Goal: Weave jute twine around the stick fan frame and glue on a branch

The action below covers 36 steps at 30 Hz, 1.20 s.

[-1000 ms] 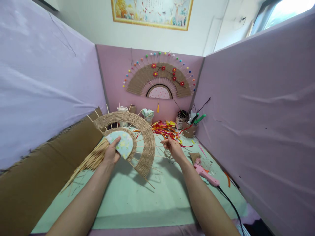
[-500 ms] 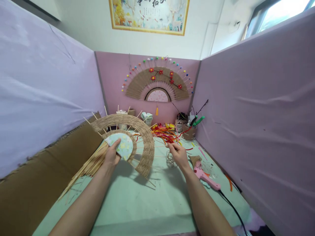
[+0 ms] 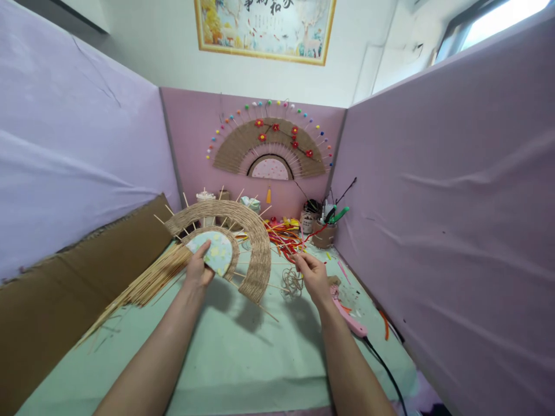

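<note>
My left hand [image 3: 198, 269] grips a half-made woven fan [image 3: 255, 254] by its pale patterned centre piece [image 3: 218, 254], holding it tilted above the green table mat [image 3: 225, 358]. The fan has a jute arc and thin wooden ribs sticking out. My right hand [image 3: 313, 276] is closed in a pinch on a thin jute cord that runs toward the fan, with a loose coil of cord [image 3: 292, 283] lying just left of it.
A bundle of thin sticks [image 3: 139, 289] lies at the left beside a cardboard sheet [image 3: 65, 289]. Coloured ribbons [image 3: 284, 231], tool cups [image 3: 324, 231] and a pink glue gun [image 3: 347, 315] with its black cable sit at the right. A finished fan [image 3: 269, 147] hangs on the back wall.
My right hand has drawn back toward me and a little down, pulling the cord. The fan stays in my left hand; the view has shifted slightly.
</note>
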Motion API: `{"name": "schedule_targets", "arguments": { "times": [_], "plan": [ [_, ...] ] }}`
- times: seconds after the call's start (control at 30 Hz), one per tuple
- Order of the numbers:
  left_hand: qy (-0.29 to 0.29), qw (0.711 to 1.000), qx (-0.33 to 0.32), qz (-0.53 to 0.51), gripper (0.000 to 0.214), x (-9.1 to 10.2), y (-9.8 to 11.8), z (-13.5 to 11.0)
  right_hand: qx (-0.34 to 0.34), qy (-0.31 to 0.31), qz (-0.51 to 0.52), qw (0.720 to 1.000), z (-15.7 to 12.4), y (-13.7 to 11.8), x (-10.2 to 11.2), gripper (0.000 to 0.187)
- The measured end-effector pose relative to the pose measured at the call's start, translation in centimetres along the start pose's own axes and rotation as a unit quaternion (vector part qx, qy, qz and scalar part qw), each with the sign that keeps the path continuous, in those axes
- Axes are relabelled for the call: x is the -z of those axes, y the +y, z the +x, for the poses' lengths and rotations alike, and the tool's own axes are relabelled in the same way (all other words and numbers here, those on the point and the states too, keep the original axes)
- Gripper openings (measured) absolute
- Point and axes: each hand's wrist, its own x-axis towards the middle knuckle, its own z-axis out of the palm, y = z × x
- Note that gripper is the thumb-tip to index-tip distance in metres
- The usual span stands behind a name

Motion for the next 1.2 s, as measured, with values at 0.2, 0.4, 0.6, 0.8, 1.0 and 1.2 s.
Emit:
{"name": "schedule_targets", "arguments": {
  "times": [0.2,0.4,0.6,0.8,1.0,1.2],
  "plan": [
    [0.012,1.000,0.017,-0.011,0.034,0.8,-0.3,-0.3,-0.020,-0.049,0.024,0.998,-0.2,0.2,-0.4,0.027],
    [0.019,1.000,0.016,-0.018,0.035,1.5,-0.3,0.2,-0.028,-0.195,-0.001,0.980,-0.9,0.0,-1.2,0.022],
    [0.019,0.999,-0.010,-0.025,0.035,1.6,-0.4,0.2,0.006,-0.200,-0.073,0.977,-1.6,0.1,-1.3,0.022],
    [0.027,0.998,-0.049,-0.008,0.030,1.6,-0.2,0.1,0.077,-0.144,-0.164,0.973,-1.7,0.8,-1.0,0.018],
    [0.001,0.991,-0.136,0.005,0.021,0.6,0.6,-0.5,0.086,-0.119,-0.200,0.969,-1.7,0.9,-1.1,0.019],
    [0.005,0.977,-0.214,-0.011,0.025,-1.4,1.5,-1.8,0.069,-0.111,-0.159,0.979,-1.8,0.4,-1.5,0.016]
  ]
}}
